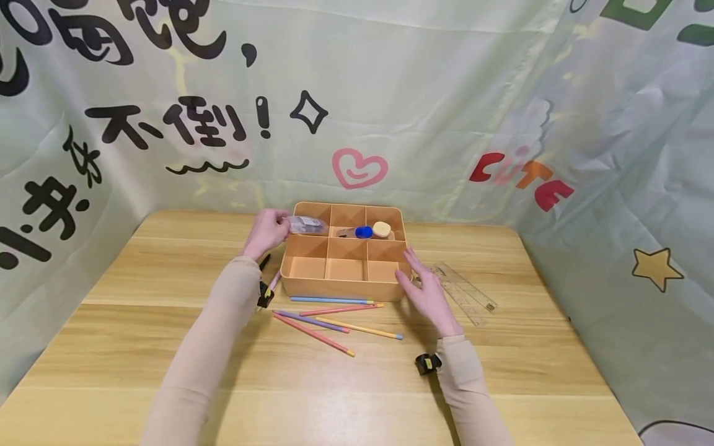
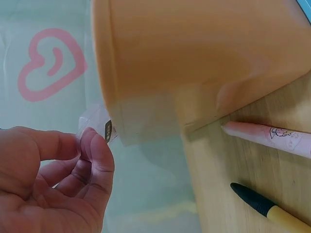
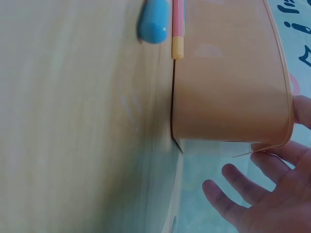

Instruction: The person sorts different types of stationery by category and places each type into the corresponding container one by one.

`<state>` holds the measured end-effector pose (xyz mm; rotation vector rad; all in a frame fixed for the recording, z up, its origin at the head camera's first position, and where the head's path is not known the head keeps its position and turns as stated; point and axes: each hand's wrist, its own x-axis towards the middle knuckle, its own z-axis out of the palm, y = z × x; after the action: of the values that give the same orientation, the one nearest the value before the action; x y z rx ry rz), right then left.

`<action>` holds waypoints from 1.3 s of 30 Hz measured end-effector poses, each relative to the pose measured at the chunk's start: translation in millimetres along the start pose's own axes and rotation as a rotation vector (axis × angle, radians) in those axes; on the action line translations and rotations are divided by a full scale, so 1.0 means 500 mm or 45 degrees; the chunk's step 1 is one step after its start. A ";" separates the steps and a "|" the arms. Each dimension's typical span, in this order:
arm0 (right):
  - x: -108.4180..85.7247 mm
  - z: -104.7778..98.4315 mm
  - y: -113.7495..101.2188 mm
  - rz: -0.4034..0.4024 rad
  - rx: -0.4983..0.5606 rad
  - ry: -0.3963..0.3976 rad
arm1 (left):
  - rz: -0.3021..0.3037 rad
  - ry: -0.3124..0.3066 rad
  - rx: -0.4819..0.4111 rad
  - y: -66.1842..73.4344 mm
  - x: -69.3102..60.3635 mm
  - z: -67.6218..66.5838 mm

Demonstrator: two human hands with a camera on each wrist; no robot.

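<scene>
"Pale, lettered fabric (image 1: 424, 74) hung around a wood-grain table (image 1: 390, 396), where a tan six-compartment box (image 1: 323, 289) rested near the back edge. What was in hand?"

"A clear packet (image 1: 309, 225). The left hand (image 1: 268, 230) pinched its left end between thumb and fingers, beside the box's left rim."

"Which way did it point?"

"Its long axis ran left to right, dipping slightly rightward, the free end directed toward the first divider in the rear left compartment."

"And the right hand (image 1: 426, 294)?"

"It held the box's right wall near the front corner, thumb over the rim, the other fingers spread outside."

"What was hard to see?"

"The packet's contents could not be made out, and the box covered most of it in the left wrist view. The central partition masked the lower part of a blue-ended object (image 1: 364, 232) in the rear middle compartment. A pink-patterned pen (image 2: 272, 136) was cut off by that wrist view's right edge; pencils (image 1: 320, 335) lay plainly in front."
</scene>
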<state>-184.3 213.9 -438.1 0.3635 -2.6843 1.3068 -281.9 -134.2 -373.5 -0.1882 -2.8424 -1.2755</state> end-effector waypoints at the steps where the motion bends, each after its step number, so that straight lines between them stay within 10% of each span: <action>1: 0.000 0.000 -0.001 0.004 0.003 -0.003 | 0.008 0.004 0.016 0.000 0.002 0.000; 39: 0.000 0.000 -0.002 0.021 0.004 -0.005 | -0.068 -0.016 0.030 -0.008 0.005 0.010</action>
<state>-184.1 213.1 -437.4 0.3458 -2.6947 1.3160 -284.8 -132.9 -379.9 -0.1214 -2.8901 -1.2537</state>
